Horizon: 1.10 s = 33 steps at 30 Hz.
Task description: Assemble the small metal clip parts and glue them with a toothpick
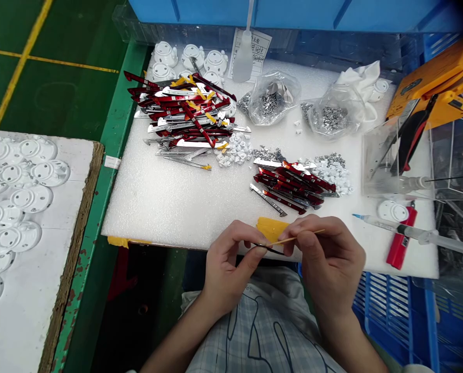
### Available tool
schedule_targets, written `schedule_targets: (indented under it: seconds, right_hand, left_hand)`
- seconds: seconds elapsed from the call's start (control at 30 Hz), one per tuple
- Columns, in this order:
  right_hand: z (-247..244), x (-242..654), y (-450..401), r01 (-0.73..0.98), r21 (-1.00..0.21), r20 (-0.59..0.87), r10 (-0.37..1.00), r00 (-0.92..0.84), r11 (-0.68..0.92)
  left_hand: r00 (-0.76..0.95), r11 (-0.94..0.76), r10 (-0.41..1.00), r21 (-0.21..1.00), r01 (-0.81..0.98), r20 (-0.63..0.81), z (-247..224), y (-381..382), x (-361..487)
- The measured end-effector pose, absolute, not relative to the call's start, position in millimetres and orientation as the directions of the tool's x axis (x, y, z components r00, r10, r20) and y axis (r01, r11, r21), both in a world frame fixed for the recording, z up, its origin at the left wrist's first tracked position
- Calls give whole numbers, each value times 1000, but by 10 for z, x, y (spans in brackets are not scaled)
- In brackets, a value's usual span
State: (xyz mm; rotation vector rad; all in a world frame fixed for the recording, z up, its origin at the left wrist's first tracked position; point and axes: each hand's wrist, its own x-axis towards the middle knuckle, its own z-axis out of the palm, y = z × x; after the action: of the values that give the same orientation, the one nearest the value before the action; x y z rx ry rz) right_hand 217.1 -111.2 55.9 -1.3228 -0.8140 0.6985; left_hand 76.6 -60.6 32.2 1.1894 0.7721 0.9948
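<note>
My left hand (231, 264) pinches one end of a thin dark strip (270, 249) at the foam sheet's front edge. My right hand (328, 259) holds a thin wooden stick (297, 238), its tip touching or just over the strip near my left fingertips. Yellow tape (272, 228) lies on the foam just behind my fingers. Beyond my hands is a small pile of red and silver strips (293, 184), and a larger pile of similar strips (192, 111) lies farther back on the left.
The white foam sheet (157, 202) also carries bags of small metal parts (272, 98), small white pieces (235, 150), a squeeze bottle (242, 62), a syringe (421, 235) and a red marker (402, 238). White round parts (31, 197) cover a board at left. Clear box (398, 160) at right.
</note>
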Motion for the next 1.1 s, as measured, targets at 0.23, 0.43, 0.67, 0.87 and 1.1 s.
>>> schedule_targets:
  seconds: [0.23, 0.43, 0.67, 0.87, 1.1]
  right_hand:
    - [474, 2368, -1200, 202, -978, 179, 720, 671, 55]
    - [341, 2444, -1324, 449, -893, 262, 793, 550, -16]
    - [314, 2444, -1321, 578, -816, 305, 842, 444, -9]
    - [397, 2383, -1271, 250, -967, 201, 763, 615, 53]
    - [449, 2247, -1092, -106, -973, 111, 821, 560, 204]
  left_hand:
    - [370, 86, 927, 925, -371, 62, 307, -581, 784]
    - [343, 69, 936, 920, -386, 74, 311, -565, 795]
    - [368, 87, 927, 915, -395, 71, 323, -571, 797]
    - [384, 90, 921, 928, -362, 60, 334, -583, 788]
    - [388, 87, 920, 939, -334, 52, 350, -585, 785]
